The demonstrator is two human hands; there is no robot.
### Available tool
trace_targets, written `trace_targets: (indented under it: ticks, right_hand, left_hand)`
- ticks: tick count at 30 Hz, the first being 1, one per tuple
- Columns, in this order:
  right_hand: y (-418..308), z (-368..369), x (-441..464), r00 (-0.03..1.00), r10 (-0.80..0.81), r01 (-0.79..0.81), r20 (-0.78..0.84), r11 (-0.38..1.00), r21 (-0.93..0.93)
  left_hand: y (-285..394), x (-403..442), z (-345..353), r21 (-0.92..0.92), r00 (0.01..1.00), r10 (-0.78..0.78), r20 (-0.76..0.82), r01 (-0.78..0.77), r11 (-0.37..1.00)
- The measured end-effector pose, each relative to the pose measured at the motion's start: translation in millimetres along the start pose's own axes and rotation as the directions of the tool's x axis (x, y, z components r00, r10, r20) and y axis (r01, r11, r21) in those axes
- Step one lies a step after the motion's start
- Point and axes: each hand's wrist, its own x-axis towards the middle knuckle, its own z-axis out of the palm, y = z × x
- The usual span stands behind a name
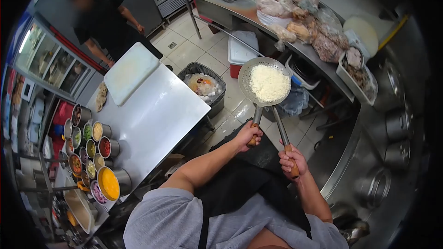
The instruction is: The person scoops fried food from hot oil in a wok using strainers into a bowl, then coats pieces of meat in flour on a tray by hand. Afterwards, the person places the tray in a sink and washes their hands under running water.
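Observation:
Out in front of me, a perforated metal strainer (246, 79) holds a heap of white grains (270, 84) that look like cooked rice. Two metal shafts with wooden ends run back from it towards my body. My left hand (249, 137) is wrapped round the wooden end of the shorter-looking left handle (257, 116). Around the wooden end of the right handle (280, 127), my right hand (293, 160) is closed. The second tool's head is hidden under or behind the strainer, and I cannot tell which handle belongs to which. Both hands are above the floor, right of the steel table.
The steel table (161, 97) bears a white cutting board (131, 73) and several metal containers of chopped food, including a yellow liquid (110, 183). A lined bin (220, 99) stands beside it. Bagged food (277, 2) covers the right counter. A person (108, 23) stands far left.

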Motion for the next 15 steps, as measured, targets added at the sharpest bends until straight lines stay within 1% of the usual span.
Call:
trace_targets:
  ticks: [4,6,7,9,11,12,14,15]
  right_hand:
    - [-36.3,15.7,50.1,0.997,0.073,-0.071,0.031,0.996,-0.062]
    - [-53.3,24.4,80.9,0.993,0.112,-0.110,0.029,0.991,-0.071]
    - [-60.7,28.1,96.1,0.992,0.125,-0.122,0.029,0.989,-0.089]
    - [-74.8,35.3,135.9,0.969,0.228,-0.223,0.093,0.973,-0.053]
    - [-89.0,40.2,180.1,0.951,0.288,-0.279,0.111,0.956,-0.086]
    - [-91.7,44.5,194.8,0.936,0.333,-0.324,0.116,0.942,-0.091]
    - [-95.7,53.8,228.7,0.915,0.392,-0.387,0.100,0.920,-0.063]
    - [-98.1,54.9,249.0,0.904,0.417,-0.406,0.094,0.906,-0.118]
  left_hand:
    - [31.0,28.3,-16.9,-0.014,0.997,0.080,-0.017,-0.080,0.997]
    - [51.3,43.9,-25.4,0.000,0.990,0.113,-0.089,-0.113,0.994]
    - [60.4,49.6,-29.3,-0.014,0.988,0.127,-0.093,-0.128,0.992]
    - [84.9,61.0,-43.4,-0.014,0.972,0.160,-0.173,-0.165,0.986]
    - [107.1,76.0,-63.0,-0.043,0.956,0.202,-0.214,-0.215,0.976]
    - [114.2,75.8,-68.9,-0.063,0.945,0.211,-0.251,-0.233,0.970]
    - [131.8,76.2,-81.6,-0.038,0.919,0.218,-0.329,-0.243,0.969]
    - [141.0,77.3,-87.3,-0.024,0.882,0.226,-0.414,-0.258,0.966]
